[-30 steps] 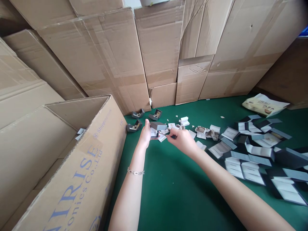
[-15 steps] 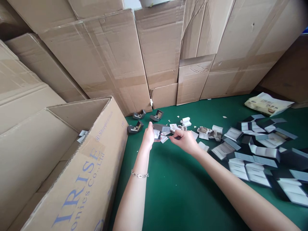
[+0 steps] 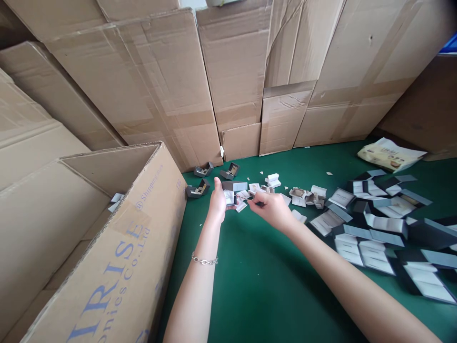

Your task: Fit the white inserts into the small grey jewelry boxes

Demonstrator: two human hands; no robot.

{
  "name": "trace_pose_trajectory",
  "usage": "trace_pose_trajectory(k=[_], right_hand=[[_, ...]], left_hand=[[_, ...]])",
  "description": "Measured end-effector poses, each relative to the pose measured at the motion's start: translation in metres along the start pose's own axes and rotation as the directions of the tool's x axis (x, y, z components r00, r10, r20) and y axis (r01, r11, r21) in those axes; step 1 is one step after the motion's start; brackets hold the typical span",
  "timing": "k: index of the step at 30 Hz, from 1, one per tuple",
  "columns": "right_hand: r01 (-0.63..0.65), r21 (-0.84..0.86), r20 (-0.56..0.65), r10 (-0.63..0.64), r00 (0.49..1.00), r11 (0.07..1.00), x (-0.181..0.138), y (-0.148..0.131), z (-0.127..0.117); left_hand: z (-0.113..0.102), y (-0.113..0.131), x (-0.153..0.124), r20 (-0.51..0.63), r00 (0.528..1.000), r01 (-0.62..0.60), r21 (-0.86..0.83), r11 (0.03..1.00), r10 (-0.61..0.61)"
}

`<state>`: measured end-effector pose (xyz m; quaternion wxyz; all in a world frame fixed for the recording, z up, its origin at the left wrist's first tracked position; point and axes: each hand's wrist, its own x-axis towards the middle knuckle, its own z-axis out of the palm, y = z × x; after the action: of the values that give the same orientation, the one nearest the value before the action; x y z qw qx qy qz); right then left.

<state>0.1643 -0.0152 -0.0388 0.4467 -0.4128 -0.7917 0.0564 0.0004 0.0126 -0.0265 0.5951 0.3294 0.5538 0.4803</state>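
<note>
Our left hand (image 3: 217, 202) held a small open box (image 3: 229, 192); our right hand (image 3: 273, 208) pinched something tiny; three filled boxes (image 3: 207, 177) stood aside, many flat boxes (image 3: 371, 228) remained.

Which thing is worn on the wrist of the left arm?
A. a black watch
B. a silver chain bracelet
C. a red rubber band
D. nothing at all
B: a silver chain bracelet circles the wrist below the left hand, which holds a small grey box above the green table.
</note>
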Motion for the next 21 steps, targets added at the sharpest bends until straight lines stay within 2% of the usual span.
trace_pose_trajectory(k=[3, 7, 11, 14, 18, 21], right_hand=[[-0.049, 0.113, 0.085, 0.039, 0.996, 0.992, 0.005, 0.007, -0.01], [-0.084, 0.137, 0.149, 0.063, 0.987, 0.987, 0.008, 0.009, -0.018], [-0.055, 0.001, 0.159, 0.055, 0.986, 0.998, 0.009, 0.0, -0.02], [-0.04, -0.068, 0.187, 0.052, 0.981, 0.997, 0.01, -0.005, -0.022], [-0.098, 0.07, 0.25, 0.077, 0.965, 0.993, 0.011, 0.002, -0.024], [-0.152, 0.17, 0.256, 0.105, 0.961, 0.974, 0.01, 0.012, -0.022]], left_hand=[[0.002, 0.0, -0.002, 0.024, 1.0, -0.022, 0.087, 0.996, 0.02], [0.004, 0.002, -0.006, 0.065, 0.997, -0.043, 0.149, 0.988, 0.034], [0.003, 0.004, -0.008, 0.054, 0.999, 0.006, 0.031, 1.0, -0.007], [0.001, 0.003, -0.007, 0.107, 0.994, 0.01, -0.021, 1.0, -0.008], [-0.002, 0.0, -0.007, 0.244, 0.97, 0.006, 0.037, 0.999, -0.014], [-0.003, -0.003, -0.006, 0.273, 0.962, 0.004, 0.072, 0.997, -0.023]])
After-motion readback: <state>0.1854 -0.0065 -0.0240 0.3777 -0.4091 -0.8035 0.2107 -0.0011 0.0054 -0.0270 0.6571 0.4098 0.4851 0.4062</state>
